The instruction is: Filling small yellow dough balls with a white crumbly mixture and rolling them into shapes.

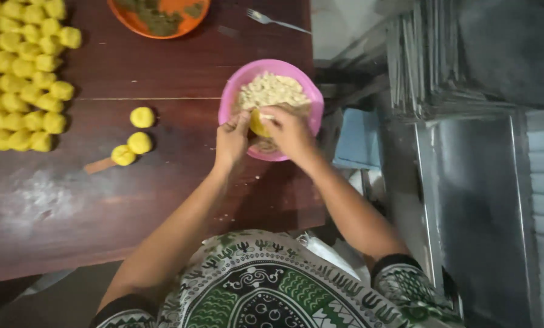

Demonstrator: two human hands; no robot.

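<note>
1. I see both hands meeting over the near rim of a pink bowl (pixel 232 91), which sits on the dark wooden counter (pixel 162 182) at its right edge.
2. My left hand (pixel 231 141) is curled, fingers pinching the left side of a yellow dough piece (pixel 258 124).
3. My right hand (pixel 290 130) is closed over the same piece from the right, so the dough is held between the two hands, just above the bowl.
4. Beyond the hands, the bowl is heaped with pale crumbly filling (pixel 272 90); I think it is grated or chopped, but the view is too soft to be sure.
5. To the left of my left hand, three loose yellow balls (pixel 139 142) lie on the counter, two touching each other and one apart, beside a small wooden stick (pixel 99 165).
6. Far left of the hands, many yellow balls (pixel 23 79) are packed in rows.
7. Well beyond the hands stand an orange bowl (pixel 159 15) and a fork (pixel 275 21).
8. To the right of my right hand, off the counter, metal trays (pixel 466 170) are stacked.
</note>
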